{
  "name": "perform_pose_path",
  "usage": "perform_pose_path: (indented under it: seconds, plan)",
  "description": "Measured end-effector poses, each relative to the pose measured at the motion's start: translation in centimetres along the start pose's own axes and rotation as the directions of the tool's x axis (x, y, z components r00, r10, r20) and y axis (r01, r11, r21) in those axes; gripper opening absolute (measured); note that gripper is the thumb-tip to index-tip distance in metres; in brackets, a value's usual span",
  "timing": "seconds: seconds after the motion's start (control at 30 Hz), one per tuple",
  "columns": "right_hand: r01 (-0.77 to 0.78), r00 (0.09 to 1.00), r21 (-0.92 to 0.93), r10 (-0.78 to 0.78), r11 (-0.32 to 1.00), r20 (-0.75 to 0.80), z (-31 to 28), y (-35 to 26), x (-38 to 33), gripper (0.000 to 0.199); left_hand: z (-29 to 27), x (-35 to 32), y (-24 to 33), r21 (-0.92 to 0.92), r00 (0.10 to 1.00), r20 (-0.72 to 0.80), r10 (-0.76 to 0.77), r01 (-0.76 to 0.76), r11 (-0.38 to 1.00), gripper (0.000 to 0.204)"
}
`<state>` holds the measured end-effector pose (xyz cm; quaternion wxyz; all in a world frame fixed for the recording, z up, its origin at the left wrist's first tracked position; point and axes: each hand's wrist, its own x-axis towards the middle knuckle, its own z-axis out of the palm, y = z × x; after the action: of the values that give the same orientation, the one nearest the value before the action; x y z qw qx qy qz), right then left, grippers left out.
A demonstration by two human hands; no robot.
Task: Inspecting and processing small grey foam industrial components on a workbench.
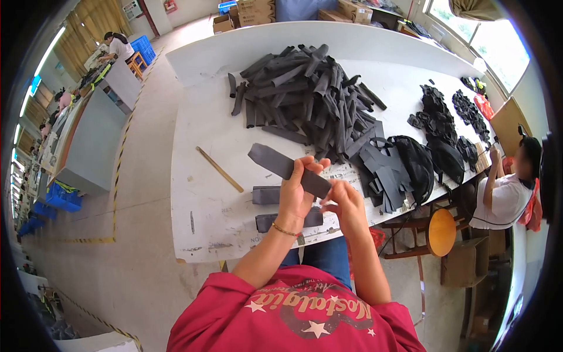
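Observation:
My left hand [296, 196] is closed round a dark grey fabric strip [271, 161], held aslant above the white table [202, 132]. The strip's far end sticks out to the left, flat and slightly tapered. At its right end, the fingers of my right hand [347, 206] pinch the edge. Beneath my left hand and wrist lie two small stacks of similar strips, an upper stack [265, 195] and a lower stack [265, 222], both partly covered. Farther back rises a big heap of rolled grey fabric pieces [293, 88].
A brass-coloured ruler [220, 169] lies left of my hands. Flat grey pieces [384, 173] and a black backpack [413, 167] are at the right, near black bundles [437, 114]. A co-worker [507, 193] sits at the right end, by a round wooden stool [441, 232].

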<state>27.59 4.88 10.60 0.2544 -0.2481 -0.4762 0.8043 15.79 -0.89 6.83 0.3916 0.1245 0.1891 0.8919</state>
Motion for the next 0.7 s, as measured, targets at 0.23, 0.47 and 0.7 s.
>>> perform_pose_path:
  seconds: [0.23, 0.47, 0.7]
  plan:
    - [0.137, 0.99, -0.212, -0.138, 0.968, 0.011, -1.0, 1.9, 1.3, 0.016, -0.2, -0.5, 0.1, 0.064, 1.0, 0.014, -0.006, 0.006, 0.998, 0.033]
    - [0.365, 0.874, -0.747, -0.48, 0.556, 0.07, -2.7, 1.4, 0.9, 0.008, -1.1, -1.2, 3.1, 0.296, 0.962, -0.256, 0.093, -0.013, 0.955, 0.038]
    - [0.248, 0.963, -0.793, -0.228, 0.557, 0.14, -5.1, 2.0, 0.2, 0.009, -3.9, -6.7, 7.3, 0.726, 0.935, -0.245, 0.258, 0.0, 0.688, 0.016]
